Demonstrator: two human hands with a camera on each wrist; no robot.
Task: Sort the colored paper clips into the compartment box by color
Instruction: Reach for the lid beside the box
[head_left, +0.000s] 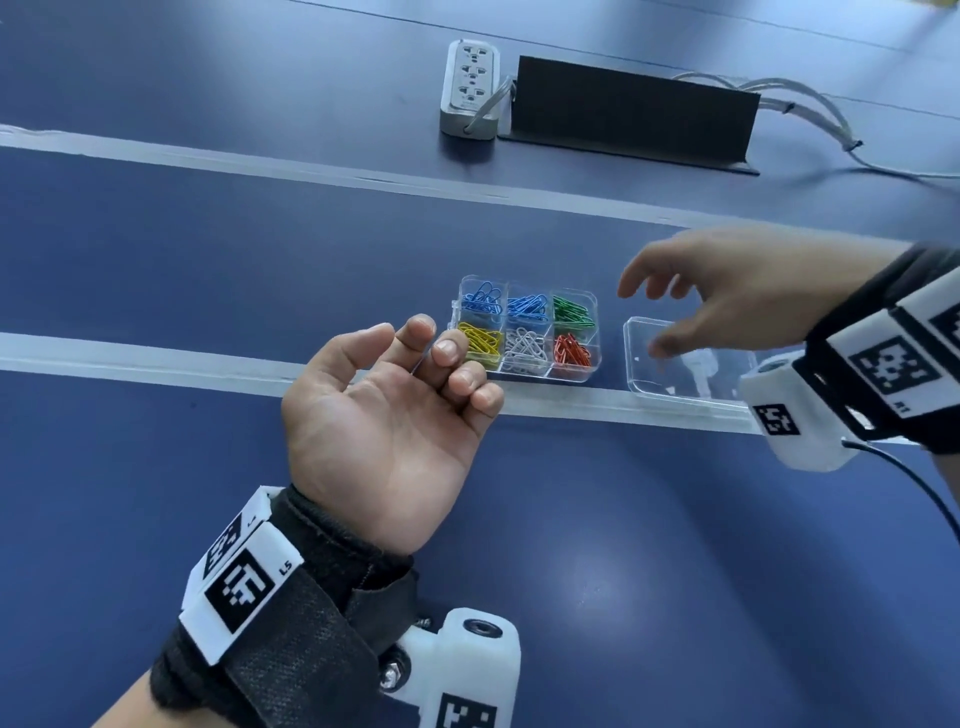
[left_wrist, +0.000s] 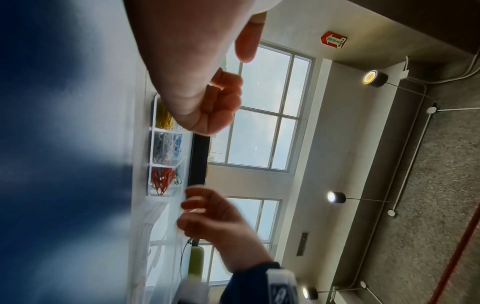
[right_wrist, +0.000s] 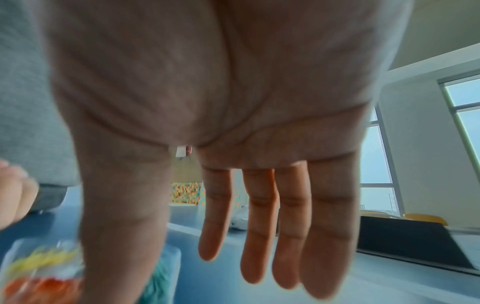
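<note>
**Sorting looks almost finished, both hands empty above the table**

The compartment box (head_left: 525, 328) sits on the blue table (head_left: 208, 260) with its six cells filled by color: blue clips (head_left: 484, 302) in the two far-left cells, green clips (head_left: 572, 310) far right, yellow clips (head_left: 481, 341) near left, white clips (head_left: 525, 347) near middle, red clips (head_left: 571, 352) near right. No loose clips show on the table, so judging from this the sorting is done or one drop away. Blue takes two cells; whether those are two shades I cannot tell.

Just right of the box lies a clear tray (head_left: 691, 366), probably the lid or the source dish, with only faint white marks showing in it.

The left hand (head_left: 387, 421) hovers palm up just in front of the box's left end, fingers loosely curled, nothing visible in them. The right hand (head_left: 727, 291) hangs above the tray, fingers spread and relaxed, holding nothing; the right wrist view shows the open palm.

Hard to read: the left fingertips cover the box's near-left corner, the right fingers hide part of the tray, the right wrist view blurs the clips, and the left wrist view shows the cells only side-on
</note>
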